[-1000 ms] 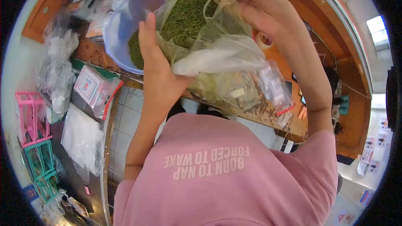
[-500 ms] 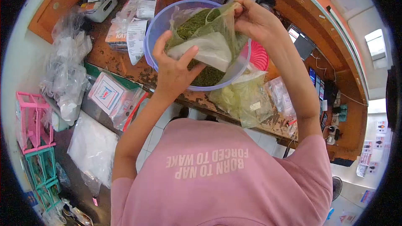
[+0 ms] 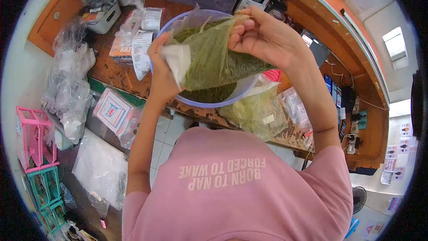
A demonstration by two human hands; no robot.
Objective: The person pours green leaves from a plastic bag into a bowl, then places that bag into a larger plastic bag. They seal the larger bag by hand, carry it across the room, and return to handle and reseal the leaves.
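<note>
A clear plastic bag of dried green herb is held over a pale blue plastic bowl that stands on the worn wooden counter. My left hand grips the bag's white lower end at the bowl's left side. My right hand pinches the bag's upper edge above the bowl's right half. More green herb lies loose in the bottom of the bowl, under the bag.
Another bag of pale green leaves lies at the counter's near edge, right of the bowl. Paper slips and packets sit to the bowl's left. Crumpled plastic bags, pink and teal racks fill the left side.
The bag has been turned from upright to lying across the bowl. My left hand slid from under the bag's front to its left end. My right hand dropped lower over the bowl.
</note>
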